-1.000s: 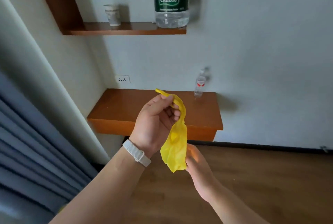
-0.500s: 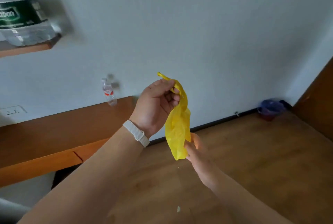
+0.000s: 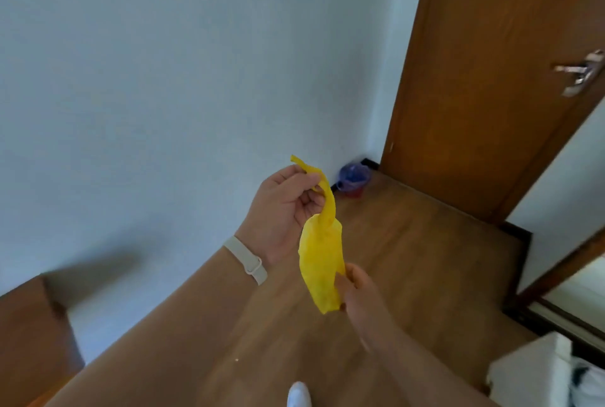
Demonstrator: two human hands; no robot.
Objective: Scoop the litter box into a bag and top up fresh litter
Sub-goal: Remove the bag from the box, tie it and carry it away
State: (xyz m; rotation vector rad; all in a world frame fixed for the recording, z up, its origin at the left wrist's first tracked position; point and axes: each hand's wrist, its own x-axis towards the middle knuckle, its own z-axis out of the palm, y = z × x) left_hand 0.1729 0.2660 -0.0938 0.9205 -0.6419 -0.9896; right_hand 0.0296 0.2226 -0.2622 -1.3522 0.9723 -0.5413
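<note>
Your crumpled thin plastic bag point(image 3: 322, 262) is plain bright yellow, your slim wrist strap point(image 3: 247, 264) off-white; the plank floor point(image 3: 409, 259) and flat wooden door point(image 3: 474, 79) are warm brown.

One yellow bag point(image 3: 322, 262), two hands point(image 3: 284, 206) point(image 3: 358, 288), one wristband point(image 3: 247, 264), one door point(image 3: 474, 79)

The person wears a pale wristband point(image 3: 246, 264) behind the left hand point(image 3: 281, 206) and a white shoe point(image 3: 298, 395).
</note>
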